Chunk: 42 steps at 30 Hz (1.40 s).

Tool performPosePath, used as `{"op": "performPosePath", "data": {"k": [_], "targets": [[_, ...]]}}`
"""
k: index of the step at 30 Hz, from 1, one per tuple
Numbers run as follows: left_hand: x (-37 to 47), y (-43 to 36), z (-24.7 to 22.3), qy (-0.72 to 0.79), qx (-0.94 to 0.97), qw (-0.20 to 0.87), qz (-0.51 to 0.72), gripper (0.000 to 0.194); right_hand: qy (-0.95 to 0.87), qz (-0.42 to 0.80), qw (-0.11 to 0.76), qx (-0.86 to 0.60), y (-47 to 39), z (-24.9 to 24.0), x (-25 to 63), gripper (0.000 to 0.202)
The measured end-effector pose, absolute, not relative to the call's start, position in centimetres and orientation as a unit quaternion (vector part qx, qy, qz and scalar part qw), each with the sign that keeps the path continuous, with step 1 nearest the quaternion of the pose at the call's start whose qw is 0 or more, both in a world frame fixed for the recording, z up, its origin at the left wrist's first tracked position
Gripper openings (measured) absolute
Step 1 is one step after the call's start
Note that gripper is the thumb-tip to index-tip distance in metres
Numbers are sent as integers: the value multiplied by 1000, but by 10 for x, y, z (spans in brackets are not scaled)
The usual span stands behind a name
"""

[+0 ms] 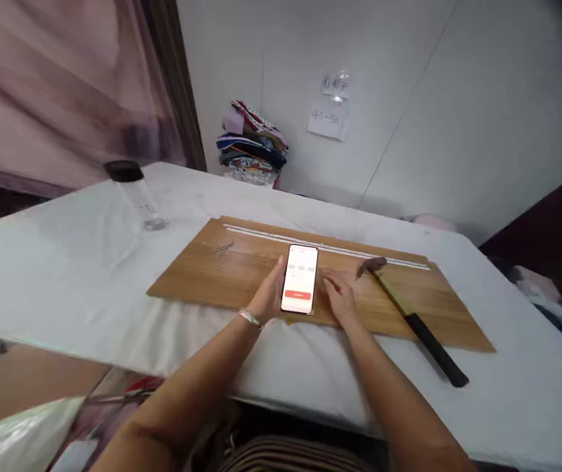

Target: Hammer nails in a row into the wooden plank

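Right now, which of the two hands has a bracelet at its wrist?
The left hand: a silvery bracelet circles its wrist, and it holds the lit phone. The right hand, near the phone's other side, shows a bare wrist.

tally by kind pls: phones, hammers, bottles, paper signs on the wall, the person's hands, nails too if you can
Phone: 1
Hammer: 1
Bottle: 1
Paper signs: 2
Left hand and right hand: 2
Nails: a small pile, too fine to count, left out
Total: 7
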<state>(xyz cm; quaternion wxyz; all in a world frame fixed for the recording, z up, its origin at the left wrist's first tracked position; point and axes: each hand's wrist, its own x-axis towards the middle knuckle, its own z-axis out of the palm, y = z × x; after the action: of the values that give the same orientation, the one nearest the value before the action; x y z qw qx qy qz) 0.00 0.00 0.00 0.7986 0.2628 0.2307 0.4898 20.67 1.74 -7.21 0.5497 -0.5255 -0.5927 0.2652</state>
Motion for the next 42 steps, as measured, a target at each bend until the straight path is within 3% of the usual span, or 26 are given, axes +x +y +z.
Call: {"op": "performPosePath", "data": {"k": [10,22,32,42], "targets": [[-48,-45,18,271,275,724,571,70,-597,272,526,-541,22,-73,213,41],[-89,-87,25,330,263,691,586,69,-612,242,505,-559,27,-75,214,41],[-182,-110,41,472,223,605,601,56,-620,228,481,-576,33,-78,216,40],[-292,-102,41,618,186,525,554,58,-619,210,460,-600,34,-81,221,40]]}}
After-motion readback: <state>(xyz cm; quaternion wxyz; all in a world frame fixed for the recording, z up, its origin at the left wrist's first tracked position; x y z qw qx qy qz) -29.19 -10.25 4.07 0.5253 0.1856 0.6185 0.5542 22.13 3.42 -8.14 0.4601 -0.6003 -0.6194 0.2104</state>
